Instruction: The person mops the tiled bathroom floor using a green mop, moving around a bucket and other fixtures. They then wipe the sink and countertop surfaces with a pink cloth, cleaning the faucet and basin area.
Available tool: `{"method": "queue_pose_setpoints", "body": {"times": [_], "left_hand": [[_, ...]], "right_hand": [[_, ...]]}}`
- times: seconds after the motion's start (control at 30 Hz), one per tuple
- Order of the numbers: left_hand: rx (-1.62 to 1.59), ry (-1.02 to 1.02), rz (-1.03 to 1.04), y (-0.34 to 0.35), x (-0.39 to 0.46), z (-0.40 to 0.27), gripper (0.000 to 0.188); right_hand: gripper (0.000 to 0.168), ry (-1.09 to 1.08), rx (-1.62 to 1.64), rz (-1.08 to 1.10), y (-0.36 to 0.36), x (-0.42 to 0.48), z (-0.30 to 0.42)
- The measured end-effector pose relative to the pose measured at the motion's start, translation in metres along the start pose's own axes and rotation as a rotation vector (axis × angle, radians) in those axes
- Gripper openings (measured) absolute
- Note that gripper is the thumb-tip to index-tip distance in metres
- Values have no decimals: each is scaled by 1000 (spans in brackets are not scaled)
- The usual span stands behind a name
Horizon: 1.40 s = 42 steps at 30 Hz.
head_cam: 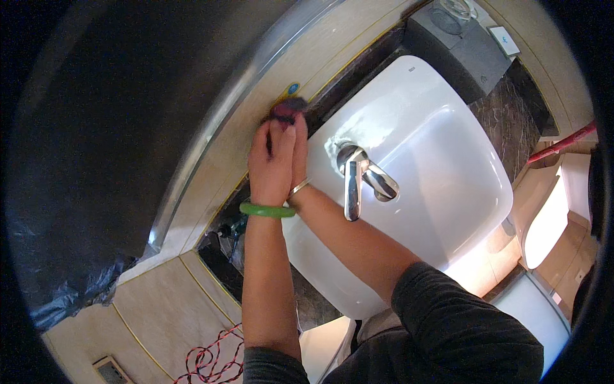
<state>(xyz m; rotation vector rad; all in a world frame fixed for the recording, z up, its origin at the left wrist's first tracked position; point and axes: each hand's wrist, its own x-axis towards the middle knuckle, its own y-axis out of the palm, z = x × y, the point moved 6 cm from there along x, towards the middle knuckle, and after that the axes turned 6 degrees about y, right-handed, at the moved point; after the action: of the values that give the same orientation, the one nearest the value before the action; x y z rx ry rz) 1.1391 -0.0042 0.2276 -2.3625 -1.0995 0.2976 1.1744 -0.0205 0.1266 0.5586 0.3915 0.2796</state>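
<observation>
My left hand, with a green bangle at the wrist, is pressed close against my right hand, which has a thin metal bangle. Both grip a dark maroon bundle, apparently cloth; motion blur hides its detail. They are beside the tiled wall, just below a round blue sticker and past the basin's back edge. To their right, a chrome mixer tap stands on the white washbasin. My right forearm crosses over the basin; its fingers are partly hidden behind the left hand.
A grey box with a clear glass-like item on top sits at the far corner of the dark marble counter. Twisted red-and-black wire hangs at lower left near a wall socket. A toilet is at right.
</observation>
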Motion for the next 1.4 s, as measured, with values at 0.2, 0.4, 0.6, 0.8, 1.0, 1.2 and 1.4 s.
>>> {"method": "queue_pose_setpoints", "body": {"times": [0.2, 0.4, 0.6, 0.8, 1.0, 1.2, 1.4], "left_hand": [[-23, -53, -191, -25, -52, 14, 45], [-209, -125, -198, -34, -95, 33, 27], [-175, -70, -208, -70, -159, -11, 28], [-405, 0, -165, -69, -154, -46, 30], [-198, 41, 75, -24, -89, -34, 25], [469, 689, 292, 58, 29, -100, 45], [699, 896, 538, 109, 67, -96, 63]], "right_hand": [[34, 384, -97, 356, 10, -53, -3], [37, -56, -526, 372, -21, -100, 55], [39, -264, -671, 546, -34, -169, 125], [30, -239, -558, 473, -25, -122, 231], [28, -142, -320, 135, -100, 61, 229], [29, -76, -390, -153, -104, 194, 162], [42, 75, 16, 63, -67, 124, 67]]}}
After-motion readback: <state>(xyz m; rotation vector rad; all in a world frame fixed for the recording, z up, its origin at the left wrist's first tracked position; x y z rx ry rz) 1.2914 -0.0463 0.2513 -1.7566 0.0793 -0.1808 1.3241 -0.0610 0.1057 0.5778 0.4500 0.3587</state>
